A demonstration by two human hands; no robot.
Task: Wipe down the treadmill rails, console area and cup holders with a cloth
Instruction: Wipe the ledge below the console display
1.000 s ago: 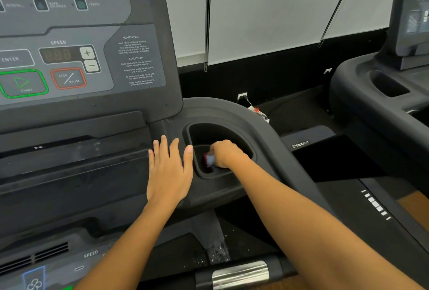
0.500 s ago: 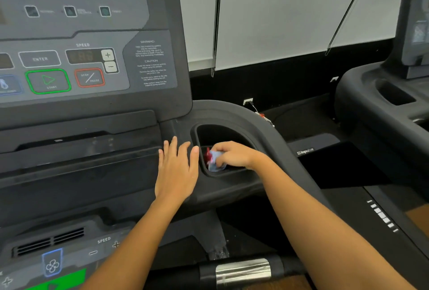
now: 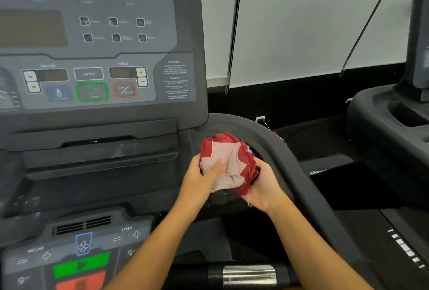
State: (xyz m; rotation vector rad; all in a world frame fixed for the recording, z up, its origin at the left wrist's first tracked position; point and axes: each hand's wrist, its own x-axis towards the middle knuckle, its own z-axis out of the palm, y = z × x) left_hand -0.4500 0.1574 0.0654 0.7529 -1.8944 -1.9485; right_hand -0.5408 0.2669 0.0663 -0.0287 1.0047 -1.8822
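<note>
Lifted from the cup holder (image 3: 261, 158), the cloth (image 3: 228, 164) fills the left hand (image 3: 197, 180) and right hand (image 3: 262, 187). Left thumb presses its front; the other fingers seemingly curl behind.

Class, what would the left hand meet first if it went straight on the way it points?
The cloth, which the left hand grips; beyond it, probably the cup holder, mostly hidden.

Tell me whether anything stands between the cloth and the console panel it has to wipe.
Nothing visible does. The left hand and right hand hold the cloth bunched up just below the console panel's lower right corner, with only open air between them.
</note>
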